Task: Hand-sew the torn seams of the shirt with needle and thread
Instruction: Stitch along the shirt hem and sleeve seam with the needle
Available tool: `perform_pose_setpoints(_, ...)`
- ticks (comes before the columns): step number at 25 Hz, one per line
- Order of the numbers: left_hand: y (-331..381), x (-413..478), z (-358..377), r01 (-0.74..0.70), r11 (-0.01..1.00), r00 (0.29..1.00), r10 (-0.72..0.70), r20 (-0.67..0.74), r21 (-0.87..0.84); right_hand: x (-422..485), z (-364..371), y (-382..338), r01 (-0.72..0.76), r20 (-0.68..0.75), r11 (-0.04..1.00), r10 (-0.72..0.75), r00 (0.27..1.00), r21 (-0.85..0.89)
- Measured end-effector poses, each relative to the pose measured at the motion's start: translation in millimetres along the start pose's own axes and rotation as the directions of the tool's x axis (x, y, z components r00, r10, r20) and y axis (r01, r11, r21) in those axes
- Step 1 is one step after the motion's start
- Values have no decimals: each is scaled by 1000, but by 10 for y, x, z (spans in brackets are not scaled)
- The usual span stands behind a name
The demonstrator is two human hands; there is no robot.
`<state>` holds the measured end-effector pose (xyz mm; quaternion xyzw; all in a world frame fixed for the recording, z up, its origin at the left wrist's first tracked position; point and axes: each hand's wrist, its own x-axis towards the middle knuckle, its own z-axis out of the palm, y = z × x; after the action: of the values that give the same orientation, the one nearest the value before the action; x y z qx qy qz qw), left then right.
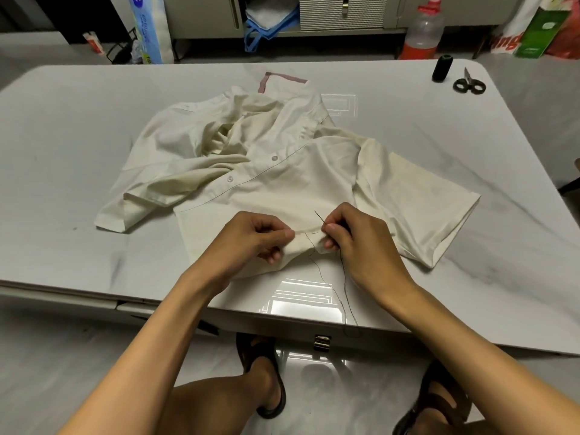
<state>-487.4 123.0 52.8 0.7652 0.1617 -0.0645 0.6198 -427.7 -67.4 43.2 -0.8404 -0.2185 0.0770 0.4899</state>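
At the near edge of the table [94, 136], we are pinching a fold of the shirt [282, 171] with our left hand [251, 240] while our right hand [357, 243] is pinching the needle [319, 217], thread [343, 284] trailing over the edge.

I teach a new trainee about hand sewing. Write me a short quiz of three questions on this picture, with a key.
1. True or false: the black-handled metal scissors lie on the cream fabric shirt.
2. Which hand pinches the thin metal needle: A left, B right?
3. Fill in: the black thread spool stands on the white marble-look table beside the ____.
Key: 1 false, they lie on the table. 2 B: the right hand pinches it; the left hand pinches the shirt's hem. 3 scissors.
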Motion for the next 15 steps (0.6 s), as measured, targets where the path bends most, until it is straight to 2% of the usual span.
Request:
perform_pose_setpoints(3, 0, 15, -10, 8, 999, 1000, -9, -14, -44, -47, -5, -59, 170, -127, 980, -183, 975, -104)
perform_pose_setpoints(4, 1, 14, -12, 10, 998, 1000, -11, -16, -59, -81, -8, -93, 222, -136, 967, -238, 962, -121)
perform_pose_setpoints(6, 1, 5, -13, 8, 997, 1000, -9, -17, -78, -176, 2, -153, 263, -57, 957, -272, 961, -123)
perform_pose_setpoints(10, 4, -4, -14, -6, 997, 1000, 5, -9, -83, -288, 104, -161, 161, 128, 980, -146, 981, -114)
perform_pose_setpoints(15, 12, -21, -18, -23, 996, 1000, 24, 5, -87, -253, 135, -155, 25, 102, 999, -20, 995, -41)
